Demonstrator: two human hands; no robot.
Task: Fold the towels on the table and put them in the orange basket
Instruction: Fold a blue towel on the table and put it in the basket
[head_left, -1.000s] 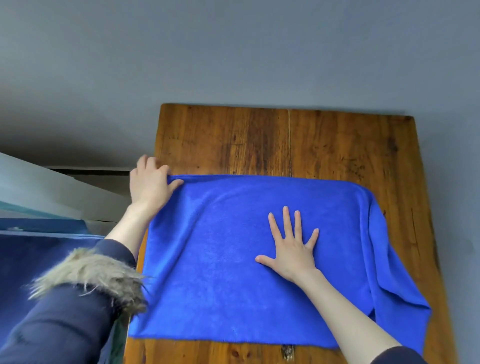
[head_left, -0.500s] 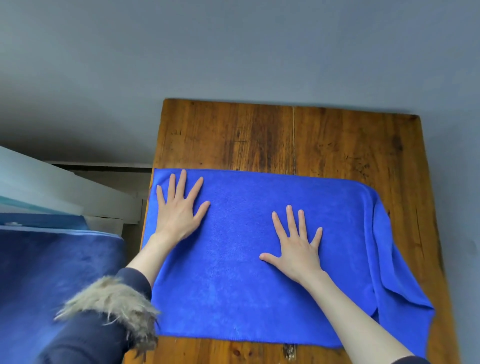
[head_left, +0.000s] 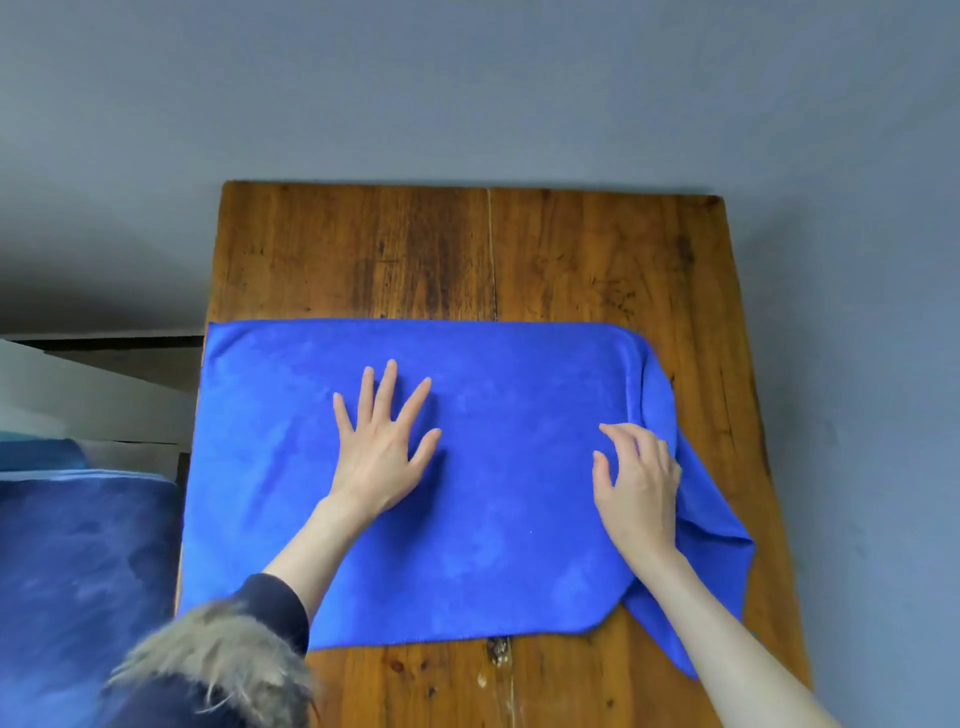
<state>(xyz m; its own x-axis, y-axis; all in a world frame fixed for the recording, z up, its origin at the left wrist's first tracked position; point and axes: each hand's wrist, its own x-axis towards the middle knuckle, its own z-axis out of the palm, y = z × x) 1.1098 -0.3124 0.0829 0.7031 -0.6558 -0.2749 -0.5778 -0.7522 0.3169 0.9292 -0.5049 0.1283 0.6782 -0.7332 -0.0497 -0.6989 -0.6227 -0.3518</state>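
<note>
While both hands were on the cloth, the scene read as follows.

Towel: bright blue rectangular microfibre towel (head_left: 493, 493), spread flat across the near half of the table, long side running 9 to 3 o'clock; far edge straight, near edge just short of the table's near end.
Towel right end: folded over and bunched, one flap trailing down toward 5 o'clock, lying on the wood near the right edge.
Towel left end: reached the table's left edge at 9 o'clock; whether it overhung, cannot tell.
Table: brown, worn wooden plank table (head_left: 467, 249), seam down the middle, far half at 12 o'clock bare wood.
Left hand: left hand (head_left: 382, 447) lay palm down on the towel, a little left of centre, fingers straight and spread toward 12 o'clock; released, gripping nothing, just pressing.
Right hand: right hand (head_left: 636, 478) sat at 3 o'clock on the towel, at the bunched fold, fingers curled, fingertips touching the cloth; whether it actually pinched cloth, cannot tell.
Sleeve: dark sleeve with shaggy fur trim (head_left: 218, 670) at 7 o'clock, pushed up the left forearm; right forearm bare.
Beside table: blue fabric-covered surface (head_left: 78, 571) at 8 o'clock, off the table's left edge, blurred.
Background: plain grey wall (head_left: 467, 88) at 12 o'clock.
</note>
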